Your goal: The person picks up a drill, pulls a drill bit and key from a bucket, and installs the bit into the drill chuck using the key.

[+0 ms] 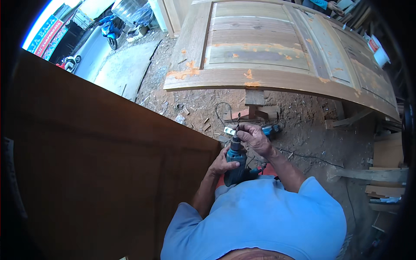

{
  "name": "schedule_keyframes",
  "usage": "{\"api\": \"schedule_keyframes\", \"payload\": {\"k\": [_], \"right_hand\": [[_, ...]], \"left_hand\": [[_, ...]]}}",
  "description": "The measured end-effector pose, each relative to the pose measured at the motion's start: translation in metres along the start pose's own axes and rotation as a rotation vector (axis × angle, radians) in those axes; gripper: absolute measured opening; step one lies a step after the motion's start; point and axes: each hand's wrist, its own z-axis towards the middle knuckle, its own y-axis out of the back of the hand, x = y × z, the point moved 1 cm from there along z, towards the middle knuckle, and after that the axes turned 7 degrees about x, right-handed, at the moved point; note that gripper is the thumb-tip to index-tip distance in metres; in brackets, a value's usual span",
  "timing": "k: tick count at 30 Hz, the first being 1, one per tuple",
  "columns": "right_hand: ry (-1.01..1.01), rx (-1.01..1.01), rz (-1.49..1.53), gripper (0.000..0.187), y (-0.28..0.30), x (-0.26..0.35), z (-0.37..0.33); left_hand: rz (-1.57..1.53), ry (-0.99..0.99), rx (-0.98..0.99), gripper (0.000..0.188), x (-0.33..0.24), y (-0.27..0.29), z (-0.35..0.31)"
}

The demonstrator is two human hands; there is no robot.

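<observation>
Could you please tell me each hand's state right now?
Left hand: closed around the teal power drill.
Right hand: closed at the drill bit.

We list: left hand (224, 164), curled in a grip, thumb (233, 165) laid across; right hand (256, 139), farther out, set in a pinch. Also ours: left forearm (204, 193), right forearm (287, 170), both bare, slanting forward and inward.

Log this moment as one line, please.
left hand: around power drill | right hand: at drill bit | ahead: pale panelled door | left side: dark brown panel
</observation>
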Motion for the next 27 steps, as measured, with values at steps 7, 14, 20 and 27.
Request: {"api": "schedule_keyframes", "payload": {"k": [7,14,20,27], "right_hand": [[0.147,-0.224,-0.029,0.033,0.025,-0.024,0.003],[-0.381,0.087,0.01,0.047,0.114,-0.066,-0.085],[-0.17,0.013,0.323,0.049,0.126,-0.064,-0.129],[-0.086,-0.111,0.052,0.034,0.117,-0.005,-0.147]], "left_hand": [[-0.009,-0.019,0.041,0.082,-0.002,0.008,0.003],[-0.241,-0.323,0.048,0.076,-0.074,0.004,0.003],[-0.418,-0.521,0.063,0.071,-0.095,0.008,0.009],[-0.504,-0.489,0.127,0.072,-0.085,0.026,0.014]]}}
